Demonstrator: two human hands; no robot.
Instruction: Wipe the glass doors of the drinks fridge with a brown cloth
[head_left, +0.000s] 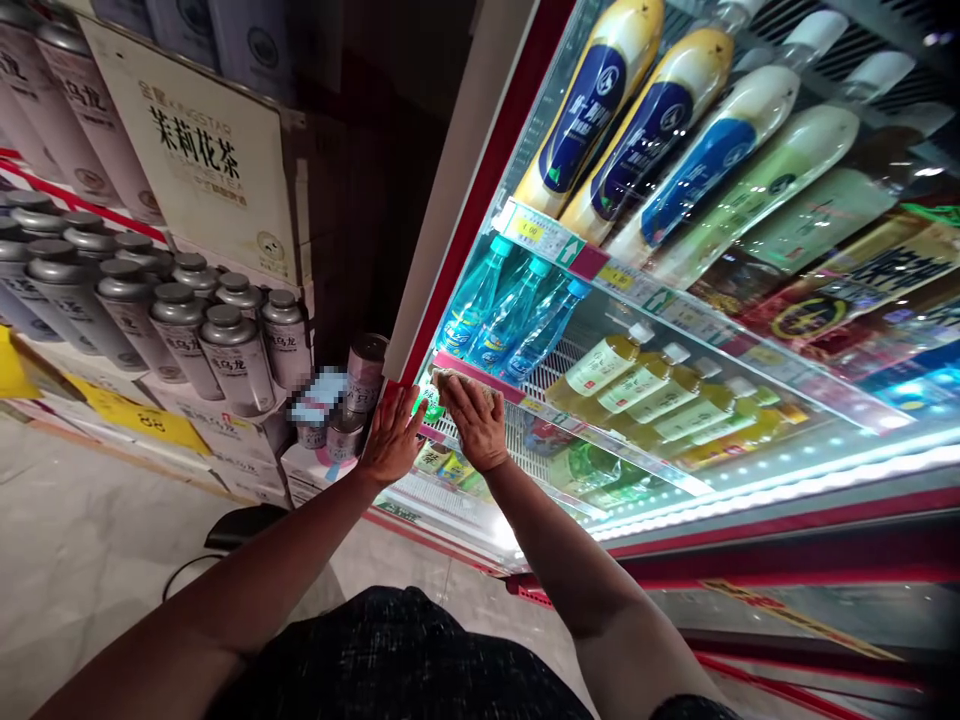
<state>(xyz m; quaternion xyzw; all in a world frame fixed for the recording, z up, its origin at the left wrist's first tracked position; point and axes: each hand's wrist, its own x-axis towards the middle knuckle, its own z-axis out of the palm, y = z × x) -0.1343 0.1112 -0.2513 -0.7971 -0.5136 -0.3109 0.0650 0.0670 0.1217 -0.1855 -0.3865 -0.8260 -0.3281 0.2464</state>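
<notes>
My left hand [391, 438] lies flat with fingers spread against the red and white frame [442, 230] of an open drinks cooler. My right hand [474, 420] is closed over a crumpled beige cloth [448, 380], pressed on the edge of a cooler shelf [480, 375]. Just above it stand three blue water bottles [510, 315]. To the right lie rows of yellow-green tea bottles [645, 385].
The top shelf holds large yellow and pale bottles with blue labels [660, 130]. To the left is a display of silver tins [172, 320] and white cartons [202, 160] on stacked boxes. A dark object with a cable [240, 525] lies on the tiled floor.
</notes>
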